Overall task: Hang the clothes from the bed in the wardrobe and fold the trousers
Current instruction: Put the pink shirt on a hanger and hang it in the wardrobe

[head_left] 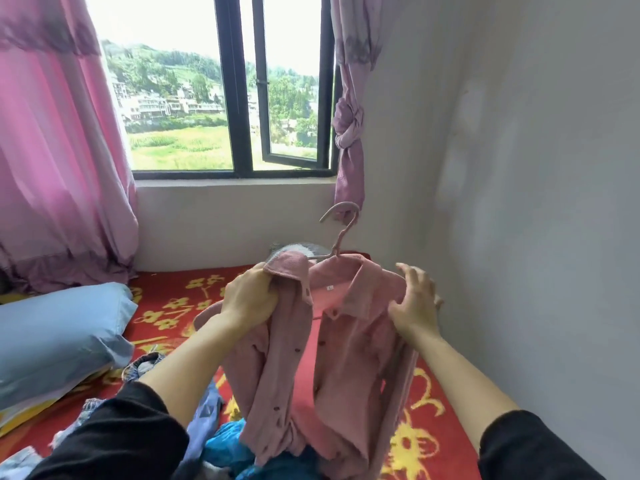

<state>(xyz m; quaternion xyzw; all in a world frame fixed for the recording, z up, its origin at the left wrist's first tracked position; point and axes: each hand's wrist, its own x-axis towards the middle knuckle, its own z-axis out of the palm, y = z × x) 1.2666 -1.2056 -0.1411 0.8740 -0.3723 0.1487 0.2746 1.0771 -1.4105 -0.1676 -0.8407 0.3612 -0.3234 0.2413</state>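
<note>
Above the red floral bed [450, 403], the left hand [249, 301] grips one shoulder of the pink corduroy shirt [346, 348] on its pale plastic hanger [341, 230], while the right hand [414, 306], spread open, leaves the other shoulder liable to slip.

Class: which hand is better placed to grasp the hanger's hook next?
Probably the right hand: its fingers are open and free beside the pink shirt, while the left hand grips the collar.

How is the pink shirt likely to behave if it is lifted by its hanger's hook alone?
Probably floppy: the pink shirt sags in folds below the hanger. Likely light, since the left hand holds it up by one bunched shoulder. It may slide off, as that shoulder seems unseated.
</note>
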